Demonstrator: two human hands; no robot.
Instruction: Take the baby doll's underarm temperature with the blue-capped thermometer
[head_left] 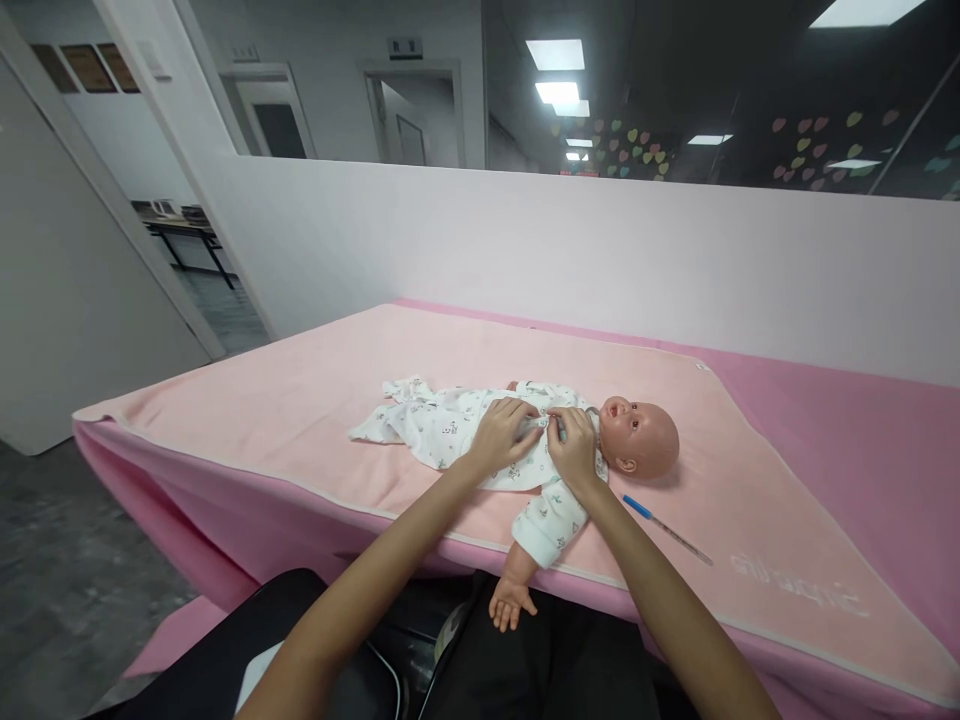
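Observation:
A baby doll [637,435] lies on its back on a pale pink towel [300,400], head to the right. It wears a white printed romper [435,425]. One doll arm hangs over the table's front edge. My left hand [501,432] rests on the romper's chest, fingers pinching the fabric. My right hand [574,445] pinches the romper front near the doll's neck, close to the left hand. Both hands grip the garment where it closes.
A thin thermometer with a blue cap [664,527] lies on the towel right of my right forearm. The table has a darker pink cover [862,440]. A white partition wall [600,250] runs behind. An open doorway is at the left.

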